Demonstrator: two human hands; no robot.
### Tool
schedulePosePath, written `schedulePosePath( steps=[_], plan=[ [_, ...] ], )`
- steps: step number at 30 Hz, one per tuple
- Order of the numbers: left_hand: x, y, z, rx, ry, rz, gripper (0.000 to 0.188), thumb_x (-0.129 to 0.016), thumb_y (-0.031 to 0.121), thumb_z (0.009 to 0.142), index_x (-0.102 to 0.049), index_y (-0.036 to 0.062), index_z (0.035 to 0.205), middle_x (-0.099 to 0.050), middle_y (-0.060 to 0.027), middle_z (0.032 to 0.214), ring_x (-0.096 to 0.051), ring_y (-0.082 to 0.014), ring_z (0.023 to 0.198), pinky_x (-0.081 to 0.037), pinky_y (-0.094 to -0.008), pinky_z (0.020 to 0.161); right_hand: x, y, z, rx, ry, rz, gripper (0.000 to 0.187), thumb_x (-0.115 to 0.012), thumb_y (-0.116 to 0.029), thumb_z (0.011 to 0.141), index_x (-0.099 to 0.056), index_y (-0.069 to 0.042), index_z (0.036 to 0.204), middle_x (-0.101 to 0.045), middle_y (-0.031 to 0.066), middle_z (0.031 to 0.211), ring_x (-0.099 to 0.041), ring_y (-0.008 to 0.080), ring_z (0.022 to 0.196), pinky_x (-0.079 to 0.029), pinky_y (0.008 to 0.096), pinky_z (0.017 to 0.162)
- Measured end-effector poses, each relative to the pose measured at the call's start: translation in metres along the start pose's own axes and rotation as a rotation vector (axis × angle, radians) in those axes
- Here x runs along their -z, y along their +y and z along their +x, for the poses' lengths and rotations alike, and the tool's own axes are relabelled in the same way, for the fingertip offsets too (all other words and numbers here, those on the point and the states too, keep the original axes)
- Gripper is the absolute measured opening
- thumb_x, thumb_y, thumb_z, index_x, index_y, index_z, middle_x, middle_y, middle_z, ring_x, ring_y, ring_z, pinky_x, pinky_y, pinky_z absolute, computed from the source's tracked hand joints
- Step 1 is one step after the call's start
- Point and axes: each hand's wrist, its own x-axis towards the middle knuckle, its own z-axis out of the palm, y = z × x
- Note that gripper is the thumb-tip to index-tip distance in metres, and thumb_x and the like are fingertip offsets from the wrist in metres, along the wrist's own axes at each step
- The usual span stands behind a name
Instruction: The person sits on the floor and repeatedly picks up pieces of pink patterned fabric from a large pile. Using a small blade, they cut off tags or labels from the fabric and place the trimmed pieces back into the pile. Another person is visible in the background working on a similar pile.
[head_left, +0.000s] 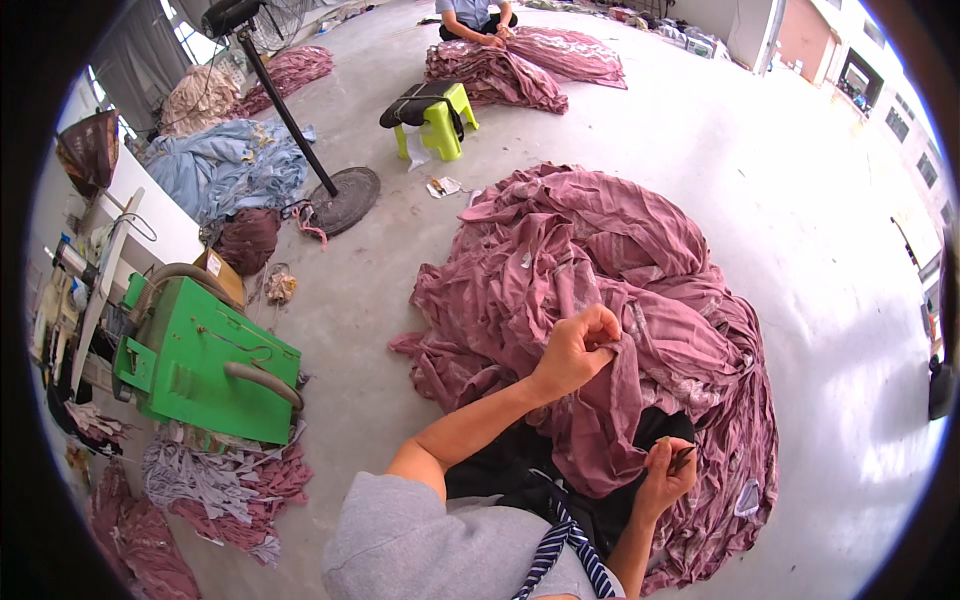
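Mauve cloth (590,265) heaped on the floor (830,300), one part raised over the lap.
At left stands a green metal box (225,365); right of it, the left hand (572,358) has thumb and fingers pinching a raised fold. Farther right and nearer, the right hand (663,482) has its fingers closed around a small dark tool (681,460) (perhaps snips), beside the hanging cloth. Work seems under way on this one fold; most of the heap lies loose, far and right, and which parts are finished cannot be told. The cloth looks thin, crumpled and pale-patched, bunched tightly at right.
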Motion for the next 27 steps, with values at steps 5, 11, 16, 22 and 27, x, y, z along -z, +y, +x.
schedulePosePath(
  steps=[5,11,16,22,27],
  plan=[
    [0.001,0.001,0.000,0.003,-0.009,0.031,0.021,-0.055,-0.013,0.077,-0.050,0.0031,0.090,-0.057,-0.0008,0.091,-0.056,-0.0053,0.086,-0.046,-0.0202,0.078,-0.004,-0.004,0.002,0.021,-0.020,0.021,0.011,-0.059,-0.008,0.091,-0.053,-0.002,0.083,-0.053,-0.0004,0.063,-0.045,0.0025,0.053,-0.032,0.0159,0.049],
    [0.005,0.006,0.004,-0.048,-0.021,0.107,0.018,-0.058,-0.011,0.076,-0.052,0.0021,0.088,-0.057,0.0001,0.084,-0.057,-0.0046,0.079,-0.046,-0.0197,0.072,-0.009,-0.004,0.004,0.048,-0.037,0.008,0.011,-0.059,-0.008,0.091,-0.054,-0.001,0.083,-0.053,-0.0004,0.063,-0.045,0.0025,0.053,-0.033,0.0158,0.048],
    [0.007,0.004,0.004,-0.069,-0.008,0.139,0.016,-0.059,-0.009,0.076,-0.054,0.0018,0.086,-0.057,-0.0005,0.077,-0.058,-0.0050,0.073,-0.047,-0.0201,0.065,-0.009,-0.004,0.003,0.045,-0.045,-0.025,0.012,-0.060,-0.009,0.090,-0.054,-0.001,0.083,-0.053,-0.0003,0.062,-0.046,0.0027,0.052,-0.033,0.0158,0.047],
    [0.008,0.005,0.004,-0.064,-0.027,0.140,0.016,-0.060,-0.009,0.076,-0.054,0.0018,0.087,-0.058,-0.0005,0.078,-0.059,-0.0048,0.074,-0.046,-0.0197,0.066,-0.012,-0.009,0.003,0.059,-0.037,-0.017,0.013,-0.060,-0.009,0.090,-0.055,-0.001,0.083,-0.053,-0.0003,0.061,-0.046,0.0027,0.052,-0.033,0.0155,0.048],
    [0.012,0.008,0.005,-0.040,-0.045,0.129,0.019,-0.058,-0.012,0.075,-0.055,0.0017,0.088,-0.061,-0.0007,0.086,-0.058,-0.0052,0.082,-0.048,-0.0203,0.074,-0.015,-0.009,0.002,0.061,-0.042,-0.020,0.012,-0.060,-0.009,0.090,-0.055,-0.001,0.083,-0.054,-0.0005,0.062,-0.046,0.0024,0.051,-0.033,0.0153,0.048]
  ],
)
